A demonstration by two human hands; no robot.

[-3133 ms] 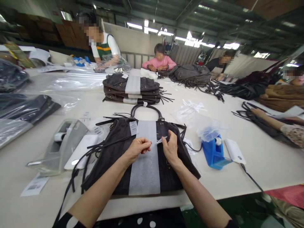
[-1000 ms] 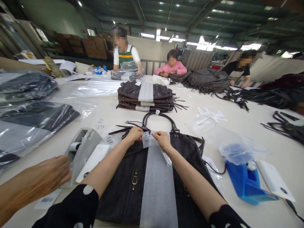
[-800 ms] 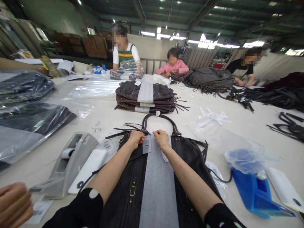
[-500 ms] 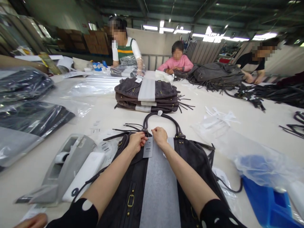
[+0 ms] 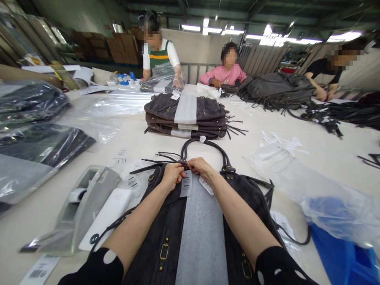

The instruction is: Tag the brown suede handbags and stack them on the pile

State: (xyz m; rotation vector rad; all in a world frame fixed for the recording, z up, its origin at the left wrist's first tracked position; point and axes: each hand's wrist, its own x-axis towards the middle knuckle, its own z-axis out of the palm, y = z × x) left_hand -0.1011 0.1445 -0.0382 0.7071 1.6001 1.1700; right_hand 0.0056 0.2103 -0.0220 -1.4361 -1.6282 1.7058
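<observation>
A dark brown suede handbag (image 5: 166,229) lies flat in front of me, with a white paper band (image 5: 198,233) wrapped down its middle. My left hand (image 5: 172,174) and my right hand (image 5: 199,166) meet at the bag's top edge, by the left base of the handle (image 5: 204,148). Both are pinched, fingertips together. A white hang tag (image 5: 186,184) dangles just under my left fingers, and a second tag (image 5: 206,186) sits under my right wrist. What the fingertips pinch is too small to make out.
A grey tape dispenser (image 5: 80,209) and a white flat device (image 5: 107,217) lie left of the bag. A blue tape dispenser (image 5: 344,257) under clear plastic sits right. Stacked banded bags (image 5: 185,114) lie beyond. Bagged goods (image 5: 35,142) pile left. Several people work at the far side.
My hands have come closer together at the handle's left base and the tag now hangs below them. Another person's hand at the lower left has gone from view. The camera leaned in.
</observation>
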